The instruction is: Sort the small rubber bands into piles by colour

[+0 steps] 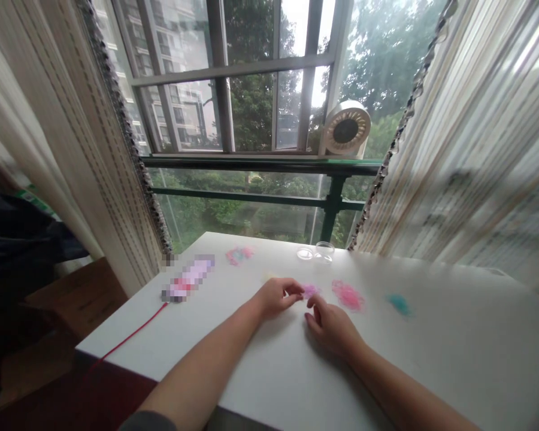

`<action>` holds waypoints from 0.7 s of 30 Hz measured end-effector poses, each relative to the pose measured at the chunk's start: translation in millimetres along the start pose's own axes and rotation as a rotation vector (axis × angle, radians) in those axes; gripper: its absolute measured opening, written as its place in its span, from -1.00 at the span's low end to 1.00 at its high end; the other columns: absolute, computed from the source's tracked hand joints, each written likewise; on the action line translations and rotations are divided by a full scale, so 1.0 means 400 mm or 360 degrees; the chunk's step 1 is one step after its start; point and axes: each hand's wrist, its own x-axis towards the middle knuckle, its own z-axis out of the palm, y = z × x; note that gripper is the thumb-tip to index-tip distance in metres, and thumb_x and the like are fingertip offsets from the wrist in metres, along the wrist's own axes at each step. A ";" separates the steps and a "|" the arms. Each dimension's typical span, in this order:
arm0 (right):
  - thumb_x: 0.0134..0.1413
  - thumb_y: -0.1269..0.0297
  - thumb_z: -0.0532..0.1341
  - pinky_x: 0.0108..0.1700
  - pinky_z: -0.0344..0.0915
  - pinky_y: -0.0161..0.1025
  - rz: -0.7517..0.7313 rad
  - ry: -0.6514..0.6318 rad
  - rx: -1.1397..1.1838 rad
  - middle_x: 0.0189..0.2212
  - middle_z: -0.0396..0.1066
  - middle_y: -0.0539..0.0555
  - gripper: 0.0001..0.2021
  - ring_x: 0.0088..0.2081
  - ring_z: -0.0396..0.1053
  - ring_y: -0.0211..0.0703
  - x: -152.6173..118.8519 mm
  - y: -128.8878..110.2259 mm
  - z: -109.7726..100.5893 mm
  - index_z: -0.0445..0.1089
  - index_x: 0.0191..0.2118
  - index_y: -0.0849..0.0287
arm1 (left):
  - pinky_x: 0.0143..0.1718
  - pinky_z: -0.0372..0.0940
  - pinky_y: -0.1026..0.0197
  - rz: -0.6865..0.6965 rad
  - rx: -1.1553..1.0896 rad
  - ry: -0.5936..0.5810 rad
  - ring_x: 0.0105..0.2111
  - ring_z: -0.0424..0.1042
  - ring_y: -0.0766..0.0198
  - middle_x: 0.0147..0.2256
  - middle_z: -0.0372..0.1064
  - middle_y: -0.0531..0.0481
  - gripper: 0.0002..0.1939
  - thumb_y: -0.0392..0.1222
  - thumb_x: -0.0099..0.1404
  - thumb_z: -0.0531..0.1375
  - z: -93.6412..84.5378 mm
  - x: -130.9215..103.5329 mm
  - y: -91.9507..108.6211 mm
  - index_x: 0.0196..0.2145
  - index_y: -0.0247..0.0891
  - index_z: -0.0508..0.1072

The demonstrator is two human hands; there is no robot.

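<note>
My left hand is over the middle of the white table, thumb and forefinger tips drawn together at the edge of a small purple heap. Whatever may be between those fingertips is too small to make out. Just to the right, my right hand is low over the tabletop with curled fingers, its thumb and forefinger apart and nothing visible between them. Beyond it lies a heap of pink bits, possibly tiny rings. A pale yellow heap is partly hidden behind my left hand.
A teal heap lies to the right, and a mixed pink and blue heap at the back left. Clear plastic containers stand near the far edge. A blurred-out phone-like object with a red cable is at left. A fan stands by the window.
</note>
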 end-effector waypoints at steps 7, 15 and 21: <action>0.01 0.30 0.05 -0.52 0.00 -0.35 0.0048 0.0210 0.0414 -0.66 0.21 -0.13 -0.88 -0.60 0.19 -0.26 0.011 0.019 0.006 0.19 -0.27 0.13 | -0.35 0.25 0.30 0.0060 0.0065 0.0008 -0.38 0.41 0.31 -0.35 0.50 -0.02 -0.82 -0.25 0.15 0.14 0.059 -0.006 0.025 -0.32 -0.26 0.52; -0.01 0.34 0.08 -0.52 0.04 -0.36 -0.0006 0.0288 0.0517 -0.65 0.20 -0.12 -0.91 -0.60 0.17 -0.29 0.011 0.022 0.003 0.20 -0.31 0.13 | -0.37 0.23 0.31 0.0004 0.0081 0.0110 -0.42 0.38 0.34 -0.40 0.48 0.00 -0.86 -0.25 0.15 0.14 0.076 -0.013 0.028 -0.34 -0.26 0.47; -0.06 0.43 0.09 -0.49 0.04 -0.37 -0.0042 0.0318 0.0546 -0.63 0.22 -0.10 -0.91 -0.57 0.17 -0.31 0.011 0.021 -0.001 0.28 -0.37 0.15 | -0.42 0.22 0.32 -0.0020 0.0035 0.0167 -0.45 0.35 0.35 -0.44 0.42 0.01 -0.86 -0.15 0.17 0.15 0.086 -0.013 0.021 -0.36 -0.28 0.39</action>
